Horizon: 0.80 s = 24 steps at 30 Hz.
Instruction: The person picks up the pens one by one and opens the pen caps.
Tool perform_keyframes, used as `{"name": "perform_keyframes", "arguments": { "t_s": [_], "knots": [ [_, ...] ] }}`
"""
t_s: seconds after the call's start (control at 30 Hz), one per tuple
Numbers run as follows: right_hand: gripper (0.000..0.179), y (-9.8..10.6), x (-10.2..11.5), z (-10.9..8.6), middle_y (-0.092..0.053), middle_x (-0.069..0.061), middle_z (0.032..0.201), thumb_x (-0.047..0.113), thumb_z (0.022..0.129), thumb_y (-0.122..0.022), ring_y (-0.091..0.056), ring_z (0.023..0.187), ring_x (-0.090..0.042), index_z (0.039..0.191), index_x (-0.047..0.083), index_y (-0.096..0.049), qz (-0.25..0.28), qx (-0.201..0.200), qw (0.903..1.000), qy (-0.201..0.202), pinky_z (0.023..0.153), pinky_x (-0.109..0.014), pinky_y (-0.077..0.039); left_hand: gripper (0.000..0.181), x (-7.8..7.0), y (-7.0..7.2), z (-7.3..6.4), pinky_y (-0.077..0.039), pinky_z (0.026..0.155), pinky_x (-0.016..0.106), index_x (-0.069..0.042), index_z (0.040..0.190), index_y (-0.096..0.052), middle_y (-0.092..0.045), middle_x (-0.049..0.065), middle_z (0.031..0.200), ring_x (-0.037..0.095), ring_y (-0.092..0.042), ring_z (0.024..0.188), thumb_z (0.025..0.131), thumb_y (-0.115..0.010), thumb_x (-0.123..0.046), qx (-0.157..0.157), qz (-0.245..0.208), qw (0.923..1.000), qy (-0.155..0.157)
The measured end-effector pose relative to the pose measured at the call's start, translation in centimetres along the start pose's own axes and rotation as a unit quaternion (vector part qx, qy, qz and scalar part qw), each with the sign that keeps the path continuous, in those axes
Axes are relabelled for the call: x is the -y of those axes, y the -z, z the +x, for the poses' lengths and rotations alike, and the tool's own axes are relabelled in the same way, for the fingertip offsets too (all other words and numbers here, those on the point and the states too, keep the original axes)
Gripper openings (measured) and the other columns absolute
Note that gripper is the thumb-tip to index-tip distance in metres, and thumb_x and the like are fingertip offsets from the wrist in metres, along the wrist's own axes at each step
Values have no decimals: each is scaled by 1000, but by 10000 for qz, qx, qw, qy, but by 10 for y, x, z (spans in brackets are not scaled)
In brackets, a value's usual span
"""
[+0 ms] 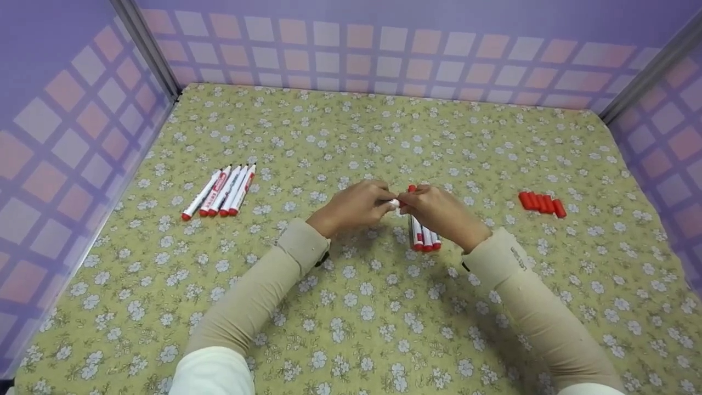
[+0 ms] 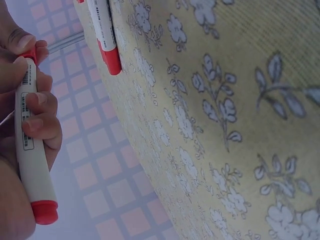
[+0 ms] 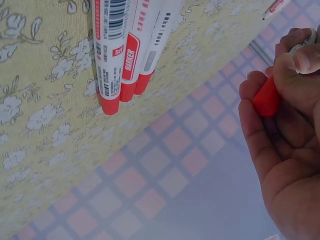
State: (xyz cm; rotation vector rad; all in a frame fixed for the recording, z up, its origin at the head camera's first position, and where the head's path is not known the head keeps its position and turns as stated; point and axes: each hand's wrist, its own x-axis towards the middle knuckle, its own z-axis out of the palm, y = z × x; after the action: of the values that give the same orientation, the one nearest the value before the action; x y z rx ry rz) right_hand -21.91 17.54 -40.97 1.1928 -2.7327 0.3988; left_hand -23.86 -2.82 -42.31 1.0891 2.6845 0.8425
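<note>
My left hand (image 1: 354, 204) grips a white marker (image 2: 36, 172) with a red end plug, its fingers curled round the barrel in the left wrist view. At the marker's other end, my right hand (image 1: 441, 213) pinches a red cap (image 3: 268, 97). Both hands meet over the middle of the table, and most of the marker is hidden by the fingers in the head view. Below and partly behind the right hand lies a group of white markers (image 3: 131, 62) with red ends, side by side on the cloth.
Several uncapped markers (image 1: 222, 192), dark tips pointing away, lie in a row at the left. A row of loose red caps (image 1: 542, 203) rests at the right. Flowered cloth (image 1: 351, 329) covers the table, with checkered purple panels (image 1: 356, 55) along its back and sides.
</note>
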Motion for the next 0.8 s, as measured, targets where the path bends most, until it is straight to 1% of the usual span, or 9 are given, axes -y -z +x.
{"name": "perform_keyframes", "arguments": {
  "t_s": [0.13,0.33,0.57,0.7,0.8],
  "knots": [
    [14,1,-1,-1,-71,-12,87,6,90,-64,-69,76,-20,102,3,-72,233,9,9997,-1,68,-29,-57,30,0,-1,0,-40,65,27,-12,118,-70,-58,2,93,13,-48,76,100,-51,-28,16,6,10000,-6],
    [17,3,-2,-2,-71,-13,90,7,91,-64,-68,78,-21,105,2,-72,313,19,9995,-52,69,-29,-57,29,0,0,0,-41,65,27,-11,117,-70,-58,3,93,13,-48,75,100,-51,-26,39,-48,9999,-122],
    [18,6,-3,-5,-72,-15,92,8,91,-64,-69,80,-23,106,1,-71,413,34,9989,-227,68,-30,-57,30,2,3,-3,-43,67,27,-11,118,-69,-58,2,95,13,-50,77,101,-51,-26,155,-280,9995,1],
    [21,7,-4,-7,-72,-16,95,9,91,-64,-70,84,-25,109,1,-71,420,29,9986,-331,70,-32,-57,29,5,6,-4,-44,68,30,-7,116,-69,-57,4,96,15,-50,76,101,-51,-23,189,-500,9986,34],
    [22,7,-5,-8,-72,-17,97,10,92,-63,-70,86,-25,110,1,-70,422,23,9984,-373,70,-32,-57,29,8,8,-6,-45,69,31,-5,118,-68,-59,6,102,16,-51,76,100,-51,-21,221,-640,9976,126]
  ]
}}
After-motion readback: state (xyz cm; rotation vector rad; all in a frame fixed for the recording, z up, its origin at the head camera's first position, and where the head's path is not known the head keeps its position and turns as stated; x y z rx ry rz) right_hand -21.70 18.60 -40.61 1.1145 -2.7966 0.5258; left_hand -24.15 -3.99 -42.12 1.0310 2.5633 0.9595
